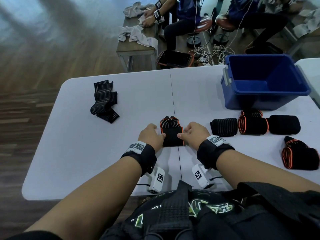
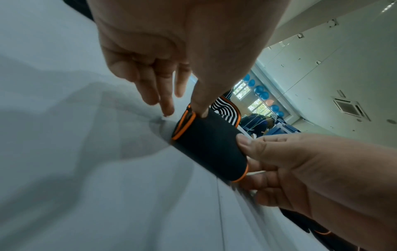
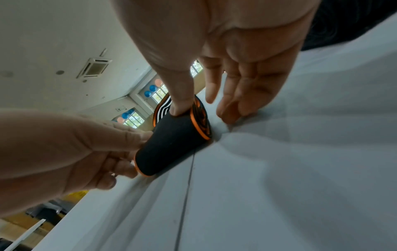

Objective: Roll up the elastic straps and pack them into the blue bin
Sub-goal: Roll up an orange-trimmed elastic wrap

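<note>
While both of my hands are working the orange-edged strap (image 1: 172, 135) at the middle of the white table (image 1: 86, 153), I am noting how it sits: mostly wound into a squat black cylinder, with a short striped tail lying flat beyond it. My left hand (image 1: 152, 135) is pinching the left end of the roll, thumb on top; my right hand (image 1: 195, 133) is pinching the right end the same way, other fingers touching the table. Judging by the look, the strap is a light, soft, springy knit, likely to loosen if let go, so holding both ends seems the safe grip. Fabric is matte black with a bright orange border; the tail shows pale ribbing. Four rolled straps (image 1: 252, 125) are lying on the table to the right, beside the blue bin (image 1: 263, 84), which is rigid plastic and looks bare inside. One unrolled striped strap (image 1: 104, 101) is lying crumpled far left.
</note>
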The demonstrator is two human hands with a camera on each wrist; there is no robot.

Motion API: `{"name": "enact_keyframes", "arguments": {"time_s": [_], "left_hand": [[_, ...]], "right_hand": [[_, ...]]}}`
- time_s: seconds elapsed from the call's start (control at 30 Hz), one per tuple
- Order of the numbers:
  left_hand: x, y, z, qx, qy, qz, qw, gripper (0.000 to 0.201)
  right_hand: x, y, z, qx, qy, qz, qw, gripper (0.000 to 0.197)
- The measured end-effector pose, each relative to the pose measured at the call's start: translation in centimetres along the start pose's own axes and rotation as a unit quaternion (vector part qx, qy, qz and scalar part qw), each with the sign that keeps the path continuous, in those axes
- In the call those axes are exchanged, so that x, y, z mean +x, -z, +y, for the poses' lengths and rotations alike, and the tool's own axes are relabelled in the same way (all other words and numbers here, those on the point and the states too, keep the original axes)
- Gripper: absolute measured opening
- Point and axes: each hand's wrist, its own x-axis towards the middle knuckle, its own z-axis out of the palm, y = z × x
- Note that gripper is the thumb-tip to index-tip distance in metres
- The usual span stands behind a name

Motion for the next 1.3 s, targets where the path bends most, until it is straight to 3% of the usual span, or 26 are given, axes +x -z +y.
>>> {"name": "enact_keyframes", "arguments": {"time_s": [0.23, 0.47, 0.6, 0.7, 0.77, 0.87, 1.03, 1.13, 1.3], "left_hand": [[-1.0, 0.2, -0.7, -0.022, -0.07, 0.005, 0.997, 0.028], [-2.6, -0.9, -0.2, -0.048, -0.092, -0.043, 0.994, 0.005], [-3.8, -2.9, 1.5, -0.022, -0.126, -0.083, 0.988, 0.014], [-4.9, -4.6, 3.4, 0.008, -0.165, -0.138, 0.977, 0.017], [-5.6, -5.4, 5.1, 0.052, -0.204, -0.157, 0.965, 0.03], [-5.7, -5.8, 7.8, 0.119, -0.266, -0.136, 0.947, 0.049], [-3.3, -6.8, 12.7, 0.056, -0.363, -0.055, 0.928, 0.029], [-1.6, -8.3, 15.1, 0.126, -0.425, -0.053, 0.895, 0.047], [0.3, -10.0, 16.5, 0.251, -0.421, -0.089, 0.867, 0.056]], "right_hand": [[-1.2, -0.8, -0.7, -0.019, 0.05, 0.004, 0.999, 0.02], [-3.7, 0.6, 1.4, -0.051, -0.002, 0.011, 0.999, 0.025], [-6.4, 1.7, 3.7, 0.019, -0.033, 0.008, 0.999, 0.062], [-8.4, 2.5, 5.3, -0.03, -0.059, 0.036, 0.997, 0.081], [-9.4, 3.2, 6.5, -0.041, -0.081, 0.056, 0.994, 0.081], [-10.9, 4.4, 8.6, -0.026, -0.117, 0.076, 0.99, 0.075], [-13.5, 6.0, 12.6, -0.039, -0.186, 0.171, 0.967, 0.077], [-14.1, 7.1, 14.5, -0.037, -0.209, 0.205, 0.955, 0.077], [-13.7, 8.5, 15.8, -0.039, -0.237, 0.223, 0.945, 0.066]]}}
